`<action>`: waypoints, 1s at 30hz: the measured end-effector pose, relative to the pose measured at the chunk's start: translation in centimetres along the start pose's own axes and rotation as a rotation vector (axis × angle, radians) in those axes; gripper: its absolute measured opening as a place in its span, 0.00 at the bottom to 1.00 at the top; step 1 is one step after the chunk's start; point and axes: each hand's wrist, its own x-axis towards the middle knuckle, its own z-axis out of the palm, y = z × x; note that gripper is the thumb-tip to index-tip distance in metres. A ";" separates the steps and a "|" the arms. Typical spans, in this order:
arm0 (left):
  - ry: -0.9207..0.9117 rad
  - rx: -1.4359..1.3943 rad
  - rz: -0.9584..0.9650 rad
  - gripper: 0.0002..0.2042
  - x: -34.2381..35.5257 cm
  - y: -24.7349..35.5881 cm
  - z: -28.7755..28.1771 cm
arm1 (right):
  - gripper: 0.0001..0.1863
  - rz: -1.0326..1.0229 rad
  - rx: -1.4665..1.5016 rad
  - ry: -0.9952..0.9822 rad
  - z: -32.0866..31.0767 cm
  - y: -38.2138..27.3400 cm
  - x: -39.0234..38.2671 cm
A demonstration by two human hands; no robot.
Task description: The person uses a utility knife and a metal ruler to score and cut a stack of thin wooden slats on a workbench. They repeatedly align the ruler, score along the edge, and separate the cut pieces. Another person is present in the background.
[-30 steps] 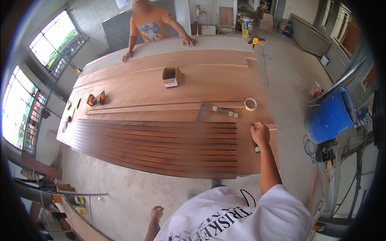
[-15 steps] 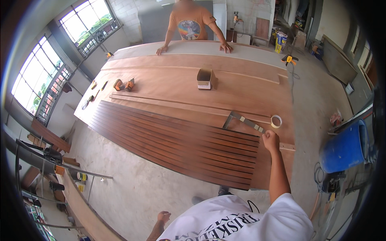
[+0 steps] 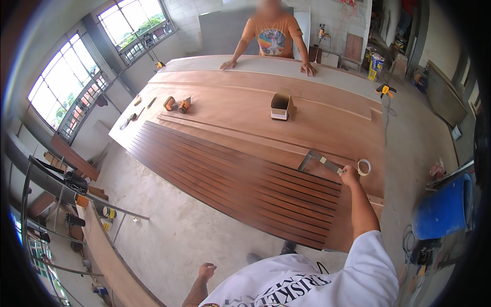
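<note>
My right hand (image 3: 350,175) is closed at the near end of a metal L-shaped carpenter's square (image 3: 331,166), which has pale patches on its long arm. The square lies at the far edge of a dark reddish-brown slatted panel (image 3: 240,187) on the worktable. Just right of that hand sits a roll of masking tape (image 3: 363,167). My left hand (image 3: 206,270) hangs low beside my body, away from the table, its fingers curled with nothing visible in them.
Two orange power drills (image 3: 177,104), an open cardboard box (image 3: 281,106) and long wooden strips (image 3: 235,132) lie on the table. A co-worker (image 3: 271,38) leans both hands on the far edge. A yellow-black clamp (image 3: 385,91) grips the far right corner. A blue barrel (image 3: 444,207) stands at right.
The view has shifted, moving the scene right and slightly down. My right hand has moved slightly left and forward, onto the end of the square. My left hand still hangs low.
</note>
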 end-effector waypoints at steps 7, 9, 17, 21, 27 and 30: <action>-0.008 0.032 -0.030 0.21 0.4 -2.8 0.7 | 0.10 -0.246 0.166 0.176 -3.8 -1.6 0.3; -0.040 0.064 0.071 0.22 0.8 -2.2 1.2 | 0.07 -0.323 0.114 0.328 -4.7 -2.9 -0.9; 0.028 -0.074 0.581 0.21 -0.9 13.4 0.4 | 0.06 -0.505 0.491 0.362 -8.6 -13.7 -9.2; 0.212 -0.256 0.859 0.30 -7.0 23.0 -2.6 | 0.06 -0.815 0.458 0.222 -8.7 -20.7 -16.8; 0.131 -0.385 0.964 0.26 -9.6 25.3 -4.1 | 0.03 -0.964 0.226 -0.155 -5.8 -28.2 -27.2; -0.413 -0.703 0.683 0.19 -7.8 21.3 -3.8 | 0.05 -0.937 0.167 -0.264 -2.7 -29.7 -29.8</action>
